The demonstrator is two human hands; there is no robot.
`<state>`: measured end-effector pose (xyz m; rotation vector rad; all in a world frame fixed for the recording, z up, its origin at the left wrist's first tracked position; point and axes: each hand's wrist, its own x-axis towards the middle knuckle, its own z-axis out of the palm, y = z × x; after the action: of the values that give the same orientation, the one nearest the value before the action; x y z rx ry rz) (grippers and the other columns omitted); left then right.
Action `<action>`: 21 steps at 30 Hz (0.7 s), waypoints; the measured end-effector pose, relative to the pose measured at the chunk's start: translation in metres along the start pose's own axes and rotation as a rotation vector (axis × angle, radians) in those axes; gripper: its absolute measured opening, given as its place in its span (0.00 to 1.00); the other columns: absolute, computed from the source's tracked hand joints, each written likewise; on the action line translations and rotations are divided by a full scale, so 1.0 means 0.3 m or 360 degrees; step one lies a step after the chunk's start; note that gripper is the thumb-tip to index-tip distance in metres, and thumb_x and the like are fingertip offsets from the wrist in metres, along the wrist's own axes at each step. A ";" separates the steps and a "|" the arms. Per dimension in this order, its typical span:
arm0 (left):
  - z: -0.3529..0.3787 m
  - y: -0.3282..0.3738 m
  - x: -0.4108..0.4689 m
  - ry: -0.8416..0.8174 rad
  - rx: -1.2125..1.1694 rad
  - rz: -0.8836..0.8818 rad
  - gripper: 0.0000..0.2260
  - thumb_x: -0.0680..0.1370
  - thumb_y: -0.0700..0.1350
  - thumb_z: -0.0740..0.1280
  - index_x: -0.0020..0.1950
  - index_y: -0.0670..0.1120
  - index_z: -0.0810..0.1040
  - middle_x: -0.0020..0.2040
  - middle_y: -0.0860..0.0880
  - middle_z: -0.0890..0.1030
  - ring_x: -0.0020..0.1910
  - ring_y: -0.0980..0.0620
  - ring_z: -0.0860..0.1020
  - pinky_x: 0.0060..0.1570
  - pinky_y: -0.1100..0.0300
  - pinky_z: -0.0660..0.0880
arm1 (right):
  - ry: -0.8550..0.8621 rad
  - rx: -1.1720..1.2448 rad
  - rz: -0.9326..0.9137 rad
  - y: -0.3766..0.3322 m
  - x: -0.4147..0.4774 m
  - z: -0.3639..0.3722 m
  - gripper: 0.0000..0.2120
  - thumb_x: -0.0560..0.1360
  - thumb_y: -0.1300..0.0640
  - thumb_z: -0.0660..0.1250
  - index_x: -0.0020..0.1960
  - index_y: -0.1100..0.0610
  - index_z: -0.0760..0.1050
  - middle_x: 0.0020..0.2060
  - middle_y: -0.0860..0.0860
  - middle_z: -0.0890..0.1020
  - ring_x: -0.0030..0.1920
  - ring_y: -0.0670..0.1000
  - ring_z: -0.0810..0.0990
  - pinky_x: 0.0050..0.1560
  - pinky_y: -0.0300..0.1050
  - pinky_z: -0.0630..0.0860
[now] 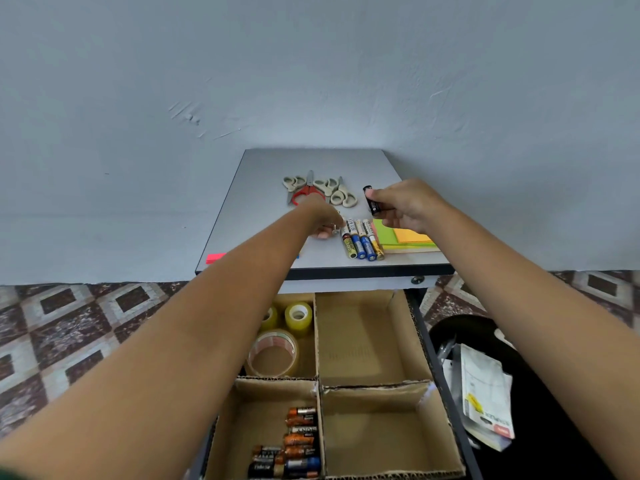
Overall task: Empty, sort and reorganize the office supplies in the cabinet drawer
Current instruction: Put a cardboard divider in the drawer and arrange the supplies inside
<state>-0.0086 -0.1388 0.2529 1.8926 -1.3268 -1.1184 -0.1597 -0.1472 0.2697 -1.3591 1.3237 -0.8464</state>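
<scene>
Person as seen by the head camera. Left forearm (207, 323) and right forearm (519, 289): both bare along their whole visible length. Left hand (322, 220) and right hand (405, 206): bare. A sliver of dark green sleeve (5, 474) shows at the near end of the left forearm. A small silvery piece (334, 231) sits at the left hand's fingers (ring or loose object: cannot be told).

The grey cabinet top (263, 174) carries scissors (332, 192) mid-surface, with a row of batteries (362, 240) and sticky-note pads (408, 239) towards its front right corner.
</scene>
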 end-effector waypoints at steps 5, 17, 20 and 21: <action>0.040 0.006 0.032 0.0047 0.0038 -0.0023 0.11 0.74 0.34 0.70 0.39 0.40 0.67 0.37 0.44 0.74 0.33 0.52 0.73 0.33 0.60 0.74 | 0.0011 -0.0041 -0.0024 0.006 -0.016 -0.038 0.07 0.75 0.57 0.68 0.43 0.58 0.72 0.41 0.55 0.79 0.34 0.48 0.77 0.29 0.38 0.70; 0.047 0.035 0.023 -0.0036 0.0251 -0.0089 0.15 0.77 0.41 0.67 0.62 0.38 0.71 0.40 0.45 0.73 0.43 0.50 0.74 0.60 0.57 0.74 | 0.0001 -0.0223 0.0010 0.034 -0.033 -0.007 0.07 0.73 0.59 0.71 0.45 0.61 0.75 0.38 0.55 0.77 0.38 0.50 0.76 0.34 0.41 0.74; 0.037 0.024 0.016 0.0014 0.0136 -0.0111 0.14 0.78 0.40 0.65 0.63 0.38 0.70 0.41 0.45 0.72 0.37 0.51 0.72 0.57 0.59 0.74 | -0.0006 -0.0332 0.0020 0.049 -0.031 0.002 0.08 0.72 0.59 0.72 0.45 0.61 0.74 0.40 0.57 0.77 0.37 0.51 0.76 0.37 0.44 0.75; 0.033 0.027 0.015 0.0009 0.0098 -0.0130 0.12 0.78 0.39 0.65 0.60 0.39 0.71 0.41 0.45 0.72 0.37 0.51 0.72 0.55 0.59 0.75 | -0.0020 -0.0368 0.0023 0.054 -0.032 0.004 0.08 0.72 0.59 0.72 0.44 0.60 0.74 0.40 0.57 0.77 0.36 0.51 0.77 0.38 0.45 0.75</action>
<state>-0.0203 -0.1458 0.2531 2.0093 -1.3054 -1.1234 -0.1643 -0.1358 0.2555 -1.5281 1.4540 -0.6893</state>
